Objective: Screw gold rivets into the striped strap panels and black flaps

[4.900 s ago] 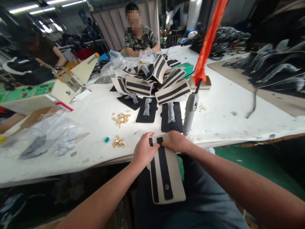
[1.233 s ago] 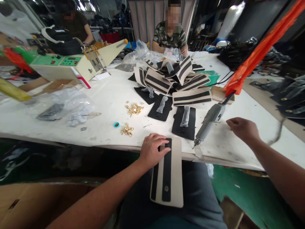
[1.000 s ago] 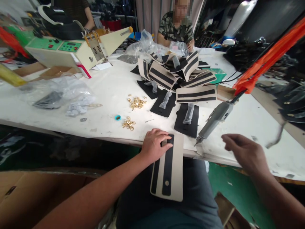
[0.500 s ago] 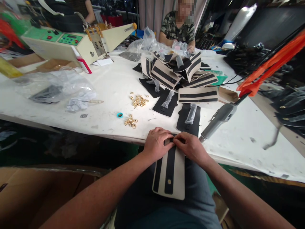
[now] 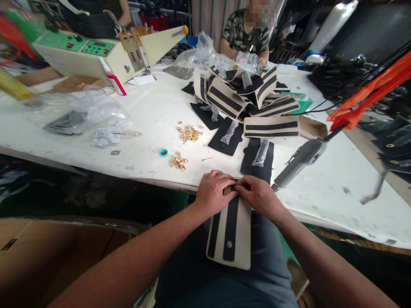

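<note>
Fingers of your left hand (image 5: 213, 192) are curled down on the top edge of the striped panel (image 5: 229, 233), pinching a small dark fitting there; your right hand (image 5: 257, 197) meets it from the other side, fingertips closed on the same spot. The panel lies on your lap with its long axis running away from you, top end at the table edge (image 5: 173, 185), directly under both hands, neither nearer than the other. What your fingertips grip is hidden between them and cannot be made out. Further right, the hanging power tool (image 5: 298, 160) rests its tip on the table, just beside your right hand.
</note>
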A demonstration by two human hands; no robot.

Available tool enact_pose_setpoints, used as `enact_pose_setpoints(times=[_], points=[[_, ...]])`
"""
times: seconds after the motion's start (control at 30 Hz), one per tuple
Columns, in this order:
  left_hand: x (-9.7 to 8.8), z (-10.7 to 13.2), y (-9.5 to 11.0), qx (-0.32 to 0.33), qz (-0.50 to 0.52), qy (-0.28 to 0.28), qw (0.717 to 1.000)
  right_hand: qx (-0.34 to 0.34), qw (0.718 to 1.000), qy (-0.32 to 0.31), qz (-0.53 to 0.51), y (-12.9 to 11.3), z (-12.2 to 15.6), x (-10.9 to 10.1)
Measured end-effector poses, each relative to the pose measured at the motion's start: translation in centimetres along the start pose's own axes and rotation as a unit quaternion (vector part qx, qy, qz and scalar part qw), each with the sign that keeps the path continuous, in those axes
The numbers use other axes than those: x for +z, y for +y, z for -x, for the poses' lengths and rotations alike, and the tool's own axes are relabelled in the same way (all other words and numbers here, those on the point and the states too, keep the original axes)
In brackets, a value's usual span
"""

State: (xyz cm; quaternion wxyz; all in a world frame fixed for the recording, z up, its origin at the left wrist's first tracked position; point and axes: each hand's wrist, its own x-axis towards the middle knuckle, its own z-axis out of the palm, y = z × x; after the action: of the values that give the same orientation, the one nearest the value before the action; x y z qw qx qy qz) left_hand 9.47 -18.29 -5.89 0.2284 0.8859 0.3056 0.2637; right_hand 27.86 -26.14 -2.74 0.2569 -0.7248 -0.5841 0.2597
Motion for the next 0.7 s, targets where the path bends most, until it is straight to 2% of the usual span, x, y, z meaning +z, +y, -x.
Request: enact_pose_setpoints(times=[0.13, 0.23, 0.33, 0.43, 0.5, 0.57, 0.63, 0.7], points=[[0.0, -0.1, 0.1, -0.002, -0.002, 0.0, 1.0, 0.015, 1.0, 0.012, -0.003, 0.5, 0.0, 0.5], [0.0, -0.1, 0.2, 0.0, -0.003, 0.002, 1.0, -0.015, 0.999, 0.032, -0.017, 0.6, 0.5, 0.8], [0.0, -0.2, 0.2, -0.004, -0.001, 0.003, 1.0, -0.066, 0.991, 0.105, -0.055, 0.2, 2.1, 0.4], [0.0, -0.3, 0.3, -0.012, 0.007, 0.005, 1.0, -0.06, 0.959, 0.263, -0.084, 0.3, 4.4, -0.9], [0.1, -0.3, 0.3, -0.01, 0.014, 0.01, 1.0, -0.021, 0.918, 0.382, -0.104, 1.0, 5.5, -2.1], [0.1, -0.3, 0.3, -0.008, 0.017, 0.015, 1.0, 0.016, 0.875, 0.461, -0.147, 2.2, 5.6, -3.2], [0.2, -0.4, 0.2, -0.009, 0.016, 0.016, 1.0, 0.036, 0.856, 0.471, -0.21, 3.4, 4.7, -4.1], [0.1, -0.4, 0.3, -0.011, 0.015, 0.014, 1.0, 0.051, 0.86, 0.43, -0.269, 4.4, 3.1, -4.5]])
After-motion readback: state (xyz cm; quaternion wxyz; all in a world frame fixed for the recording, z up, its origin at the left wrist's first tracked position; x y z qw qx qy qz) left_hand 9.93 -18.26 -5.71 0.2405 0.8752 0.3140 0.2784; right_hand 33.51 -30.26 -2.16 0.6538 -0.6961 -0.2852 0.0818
